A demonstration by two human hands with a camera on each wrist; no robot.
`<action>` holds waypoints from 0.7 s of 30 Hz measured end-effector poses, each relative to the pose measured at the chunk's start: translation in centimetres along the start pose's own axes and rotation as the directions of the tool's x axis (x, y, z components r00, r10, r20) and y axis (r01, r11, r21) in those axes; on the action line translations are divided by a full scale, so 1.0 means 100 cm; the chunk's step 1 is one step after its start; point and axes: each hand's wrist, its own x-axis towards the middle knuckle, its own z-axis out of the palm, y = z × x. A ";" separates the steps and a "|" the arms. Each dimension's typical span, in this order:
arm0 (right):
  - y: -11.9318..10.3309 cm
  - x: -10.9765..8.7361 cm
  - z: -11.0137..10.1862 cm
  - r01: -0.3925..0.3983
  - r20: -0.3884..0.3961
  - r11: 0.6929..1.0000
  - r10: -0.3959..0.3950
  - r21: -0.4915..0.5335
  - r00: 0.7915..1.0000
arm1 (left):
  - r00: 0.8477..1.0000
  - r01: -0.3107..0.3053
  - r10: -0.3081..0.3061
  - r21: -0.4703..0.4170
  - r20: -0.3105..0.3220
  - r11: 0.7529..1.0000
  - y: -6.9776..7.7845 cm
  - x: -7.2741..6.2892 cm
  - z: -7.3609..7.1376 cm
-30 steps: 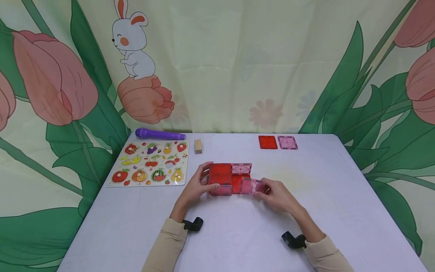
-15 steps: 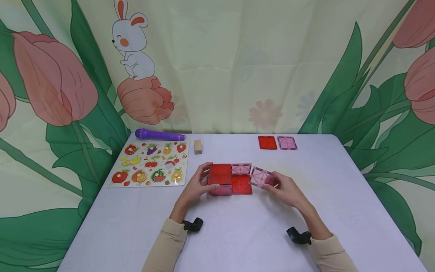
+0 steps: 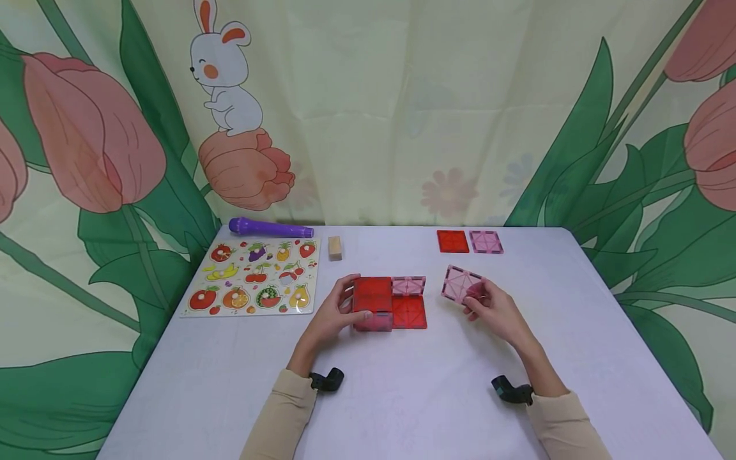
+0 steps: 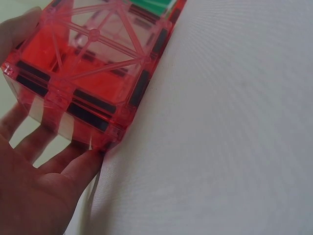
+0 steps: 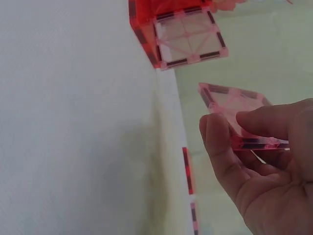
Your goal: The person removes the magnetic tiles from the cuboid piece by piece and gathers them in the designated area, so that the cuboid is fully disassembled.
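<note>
In the head view my left hand (image 3: 329, 314) grips the left side of a box (image 3: 371, 294) built of red and pink see-through magnetic tiles. Its thumb lies along the front, and in the left wrist view the fingers (image 4: 73, 164) spread along one side wall. A flat red tile (image 3: 409, 313) extends from the box's right side, and a pink tile (image 3: 408, 285) stands up at its back edge. To the right, my right hand (image 3: 501, 313) pinches a loose pink magnetic tile (image 3: 458, 283) by its corner, tilted and held above the table, apart from the box.
A red tile (image 3: 452, 241) and a pink tile (image 3: 486, 242) lie at the table's back right. A wooden block (image 3: 335, 248), a purple microphone (image 3: 270, 227) and a fruit puzzle board (image 3: 253, 276) sit back left. A printed curtain (image 3: 368, 115) hangs behind the table.
My right hand has drawn the pink tile away from the front right of the box, moving it right, back and up. The left hand and the box have stayed in place.
</note>
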 end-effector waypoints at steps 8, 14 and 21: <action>0.010 0.008 -0.005 -0.056 -0.100 0.998 0.058 0.023 0.993 | 1.000 0.000 0.000 -0.005 0.001 1.000 0.000 0.000 0.000; 0.019 0.015 -0.011 -0.107 -0.173 0.994 0.111 0.030 0.979 | 1.000 0.003 -0.003 -0.010 0.006 1.000 -0.001 0.001 0.000; 0.028 0.025 -0.020 -0.151 -0.228 0.988 0.157 0.040 0.961 | 1.000 -0.010 0.010 -0.012 0.015 1.000 0.000 0.001 -0.001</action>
